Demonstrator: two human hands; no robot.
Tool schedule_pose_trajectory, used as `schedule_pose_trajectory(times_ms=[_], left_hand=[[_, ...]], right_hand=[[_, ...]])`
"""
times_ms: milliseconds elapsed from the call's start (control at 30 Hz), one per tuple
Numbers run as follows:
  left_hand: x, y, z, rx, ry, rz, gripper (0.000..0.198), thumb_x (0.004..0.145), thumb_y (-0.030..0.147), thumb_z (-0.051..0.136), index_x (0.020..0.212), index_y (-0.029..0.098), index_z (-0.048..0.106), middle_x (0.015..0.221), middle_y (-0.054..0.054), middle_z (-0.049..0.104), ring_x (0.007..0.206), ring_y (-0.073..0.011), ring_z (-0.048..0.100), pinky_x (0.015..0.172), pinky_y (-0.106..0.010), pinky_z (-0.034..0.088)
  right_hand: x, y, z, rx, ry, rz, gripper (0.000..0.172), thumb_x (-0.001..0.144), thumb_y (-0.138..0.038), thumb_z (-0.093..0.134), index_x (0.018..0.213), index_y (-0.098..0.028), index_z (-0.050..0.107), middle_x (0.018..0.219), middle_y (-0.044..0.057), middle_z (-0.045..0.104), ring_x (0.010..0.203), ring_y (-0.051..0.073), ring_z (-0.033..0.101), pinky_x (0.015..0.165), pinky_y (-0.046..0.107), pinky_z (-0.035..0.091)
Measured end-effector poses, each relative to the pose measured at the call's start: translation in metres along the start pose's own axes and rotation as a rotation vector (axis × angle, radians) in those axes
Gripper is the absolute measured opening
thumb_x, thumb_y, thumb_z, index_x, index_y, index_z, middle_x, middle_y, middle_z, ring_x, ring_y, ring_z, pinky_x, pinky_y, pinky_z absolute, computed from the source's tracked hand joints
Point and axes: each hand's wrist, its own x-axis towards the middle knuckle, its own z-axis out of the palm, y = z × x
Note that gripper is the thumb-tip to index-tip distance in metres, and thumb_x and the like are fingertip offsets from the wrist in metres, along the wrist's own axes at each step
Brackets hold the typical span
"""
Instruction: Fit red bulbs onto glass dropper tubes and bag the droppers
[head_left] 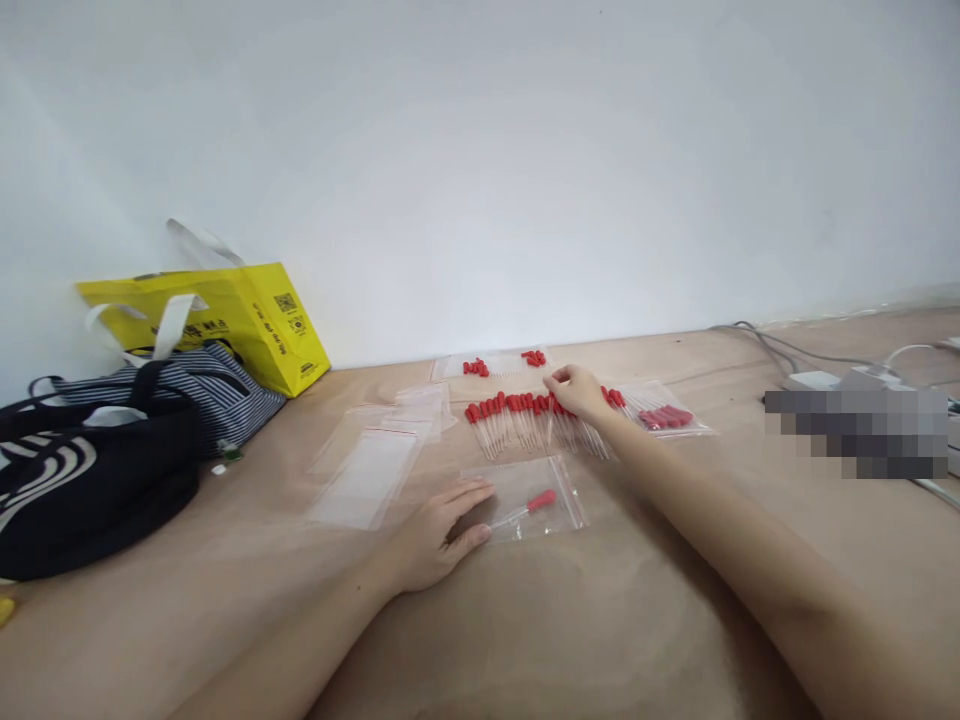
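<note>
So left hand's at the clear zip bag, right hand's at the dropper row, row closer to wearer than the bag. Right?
Position's wrong: the head view shows the dropper row beyond the clear zip bag, nearer the wall. Left hand at bag, right hand at row: correct.

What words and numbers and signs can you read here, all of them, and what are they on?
No word or number here is clear enough to quote.
Yellow bag, front: big black writing, partly behind a white handle; unreadable.
Yellow bag, side: small black writing and square codes, too blurred.
Black bag: pale curved stripes, no readable letters.
Clear plastic bags: no writing visible.
</note>
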Motion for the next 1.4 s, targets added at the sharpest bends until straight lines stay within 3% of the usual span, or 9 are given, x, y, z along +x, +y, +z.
schedule_pose_trajectory(times_ms=[133, 233, 333, 633, 833, 1033, 1200, 1267, 1400], left_hand=[[0.0, -0.002, 0.002, 0.011, 0.008, 0.017, 0.041, 0.084, 0.038, 0.04, 0.122, 0.023, 0.042, 0.129, -0.004, 0.043, 0.12, -0.0183, 0.036, 0.1, -0.038, 0.029], [0.001, -0.002, 0.002, 0.022, 0.022, 0.013, 0.041, 0.084, 0.038, 0.04, 0.121, 0.022, 0.043, 0.128, -0.004, 0.043, 0.119, -0.0187, 0.037, 0.099, -0.037, 0.03], [0.001, -0.002, 0.003, 0.038, 0.025, -0.008, 0.042, 0.083, 0.039, 0.041, 0.121, 0.022, 0.043, 0.129, -0.005, 0.043, 0.119, -0.0193, 0.038, 0.098, -0.037, 0.031], [0.001, 0.0, 0.002, 0.055, 0.013, -0.023, 0.044, 0.083, 0.041, 0.041, 0.122, 0.021, 0.041, 0.13, -0.005, 0.042, 0.119, -0.0203, 0.037, 0.099, -0.037, 0.03], [0.001, -0.001, 0.003, 0.019, 0.033, -0.03, 0.05, 0.081, 0.042, 0.042, 0.127, 0.025, 0.033, 0.127, -0.004, 0.045, 0.112, -0.0213, 0.044, 0.094, -0.038, 0.035], [0.0, -0.002, 0.004, 0.02, 0.049, -0.013, 0.049, 0.081, 0.041, 0.043, 0.127, 0.024, 0.034, 0.127, -0.004, 0.045, 0.112, -0.0205, 0.044, 0.094, -0.036, 0.035], [0.0, -0.001, 0.004, 0.028, 0.043, -0.016, 0.049, 0.082, 0.041, 0.043, 0.127, 0.024, 0.033, 0.128, -0.003, 0.044, 0.114, -0.0195, 0.043, 0.094, -0.035, 0.035], [-0.001, 0.0, 0.003, 0.028, 0.041, -0.016, 0.049, 0.081, 0.041, 0.043, 0.127, 0.025, 0.033, 0.128, -0.003, 0.044, 0.114, -0.0198, 0.043, 0.094, -0.035, 0.035], [-0.001, 0.0, 0.003, 0.02, 0.04, -0.019, 0.05, 0.081, 0.042, 0.042, 0.127, 0.025, 0.033, 0.128, -0.003, 0.044, 0.114, -0.0203, 0.042, 0.094, -0.036, 0.035]], right_hand=[[-0.026, 0.016, -0.029, 0.236, 0.045, -0.009, 0.03, 0.082, -0.042, 0.033, 0.09, -0.016, 0.046, 0.075, 0.003, 0.061, 0.061, 0.01, 0.056, 0.057, 0.023, 0.044], [-0.058, 0.031, -0.047, 0.681, 0.148, 0.062, 0.032, 0.071, -0.049, 0.051, 0.079, -0.018, 0.044, 0.063, -0.001, 0.056, 0.053, 0.01, 0.052, 0.052, 0.023, 0.043], [-0.088, 0.038, -0.057, 0.8, 0.134, 0.152, 0.036, 0.065, -0.051, 0.058, 0.073, -0.019, 0.044, 0.06, -0.002, 0.055, 0.05, 0.009, 0.05, 0.049, 0.023, 0.041], [-0.111, 0.036, -0.042, 0.892, 0.053, 0.244, 0.037, 0.063, -0.053, 0.059, 0.072, -0.02, 0.045, 0.063, 0.0, 0.056, 0.053, 0.011, 0.052, 0.055, 0.027, 0.045], [-0.121, 0.033, -0.038, 0.96, -0.186, 0.256, 0.035, 0.064, -0.05, 0.06, 0.074, -0.02, 0.045, 0.069, 0.002, 0.058, 0.061, 0.013, 0.057, 0.06, 0.028, 0.047], [-0.126, 0.028, -0.039, 1.031, -0.209, 0.274, 0.035, 0.064, -0.047, 0.063, 0.076, -0.02, 0.044, 0.07, 0.001, 0.059, 0.065, 0.014, 0.06, 0.067, 0.029, 0.048], [-0.132, 0.021, -0.041, 1.056, -0.373, 0.228, 0.033, 0.064, -0.043, 0.064, 0.078, -0.019, 0.046, 0.072, 0.001, 0.06, 0.069, 0.013, 0.06, 0.072, 0.03, 0.047], [-0.134, 0.019, -0.041, 1.005, -0.438, 0.191, 0.032, 0.063, -0.042, 0.065, 0.077, -0.018, 0.049, 0.073, 0.001, 0.06, 0.068, 0.012, 0.059, 0.07, 0.029, 0.047], [-0.132, 0.021, -0.037, 0.705, -0.519, 0.048, 0.027, 0.061, -0.04, 0.067, 0.073, -0.017, 0.058, 0.059, -0.002, 0.056, 0.053, 0.008, 0.049, 0.051, 0.022, 0.04]])
